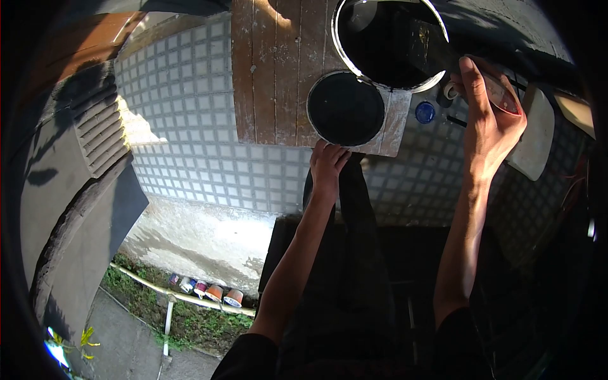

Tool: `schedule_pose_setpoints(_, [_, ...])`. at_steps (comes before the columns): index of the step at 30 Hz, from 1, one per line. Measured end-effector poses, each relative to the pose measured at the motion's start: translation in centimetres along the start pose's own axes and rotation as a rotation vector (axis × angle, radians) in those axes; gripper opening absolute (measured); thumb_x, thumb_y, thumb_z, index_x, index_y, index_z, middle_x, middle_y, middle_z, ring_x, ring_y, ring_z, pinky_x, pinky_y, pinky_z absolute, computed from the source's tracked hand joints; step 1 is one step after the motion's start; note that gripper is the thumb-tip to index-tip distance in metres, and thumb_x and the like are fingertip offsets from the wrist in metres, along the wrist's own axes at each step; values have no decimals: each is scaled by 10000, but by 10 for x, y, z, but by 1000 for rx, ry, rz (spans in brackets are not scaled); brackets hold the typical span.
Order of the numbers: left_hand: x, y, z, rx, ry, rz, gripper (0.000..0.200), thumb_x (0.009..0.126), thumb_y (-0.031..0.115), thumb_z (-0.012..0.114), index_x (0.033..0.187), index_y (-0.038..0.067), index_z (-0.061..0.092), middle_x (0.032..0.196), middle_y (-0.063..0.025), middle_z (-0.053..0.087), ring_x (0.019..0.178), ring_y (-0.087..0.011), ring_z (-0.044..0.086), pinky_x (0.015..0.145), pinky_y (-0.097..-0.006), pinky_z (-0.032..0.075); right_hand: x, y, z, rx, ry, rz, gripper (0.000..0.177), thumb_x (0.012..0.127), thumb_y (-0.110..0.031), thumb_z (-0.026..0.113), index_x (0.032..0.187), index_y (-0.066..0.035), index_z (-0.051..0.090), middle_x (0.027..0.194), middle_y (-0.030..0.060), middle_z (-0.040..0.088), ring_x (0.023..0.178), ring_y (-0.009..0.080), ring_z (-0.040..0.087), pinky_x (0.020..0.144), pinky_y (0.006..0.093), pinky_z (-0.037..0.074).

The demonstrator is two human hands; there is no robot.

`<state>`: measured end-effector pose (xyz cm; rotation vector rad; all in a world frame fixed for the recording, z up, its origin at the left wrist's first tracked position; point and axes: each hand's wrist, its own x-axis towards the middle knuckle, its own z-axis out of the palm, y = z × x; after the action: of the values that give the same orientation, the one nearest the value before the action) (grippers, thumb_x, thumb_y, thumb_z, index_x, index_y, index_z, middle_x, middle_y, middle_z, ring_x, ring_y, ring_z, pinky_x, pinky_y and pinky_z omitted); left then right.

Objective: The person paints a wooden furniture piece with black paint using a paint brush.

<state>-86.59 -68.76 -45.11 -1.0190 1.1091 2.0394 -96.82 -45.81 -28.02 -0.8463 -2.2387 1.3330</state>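
Observation:
A wooden board table (272, 95) holds a large round container (392, 44) with a pale rim and dark inside. Below it is a smaller round container (346, 109), dark inside. My left hand (327, 163) touches the near rim of the smaller one, fingers bent over the table's edge. To the right of the large container, my right hand (484, 120) is raised, its fingers wrapped round a reddish cup-like container (500, 95). A blue round object (425, 112) lies below the large container's right side.
A pale curved slab (533, 134) stands at the right. Tiled floor (190, 114) stretches left of the table. Several small pots (214, 292) line a planted strip at the lower left, beside a pale rail (152, 286). Ridged steps (101, 136) are at the far left.

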Motion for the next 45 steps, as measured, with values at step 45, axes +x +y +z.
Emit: schedule_pose_setpoints(45, [-2, -4, 1, 70, -148, 103, 486, 807, -98, 455, 1276, -3, 536, 1218, -97, 611, 1131, -193, 608, 1013, -341, 483, -105, 77, 23, -170, -882, -92, 278, 739, -1, 816, 1005, 8, 734, 884, 133, 697, 764, 283, 710, 686, 372, 566])
